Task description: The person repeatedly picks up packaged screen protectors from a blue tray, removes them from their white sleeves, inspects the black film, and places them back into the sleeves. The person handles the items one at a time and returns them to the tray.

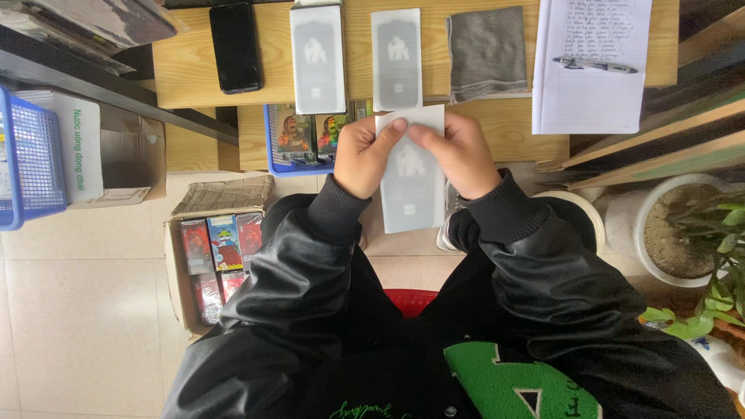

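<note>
left hand (365, 155) & right hand (458, 155) both gripped top of a flat grey sleeve (413, 190), held upright just below the bench (504, 128) edge. two like sleeves (318, 58) lay on bench w/ black phone (235, 46), grey cloth (487, 50).

You are holding both hands close together in front of chest, forearms angling inward in black sleeves. Left hand (365, 155) is curling, thumb and forefinger pinching at top. Right hand (459, 155) is mirroring it, fingertips pinching, knuckles facing up, wrists bent slightly.
</note>
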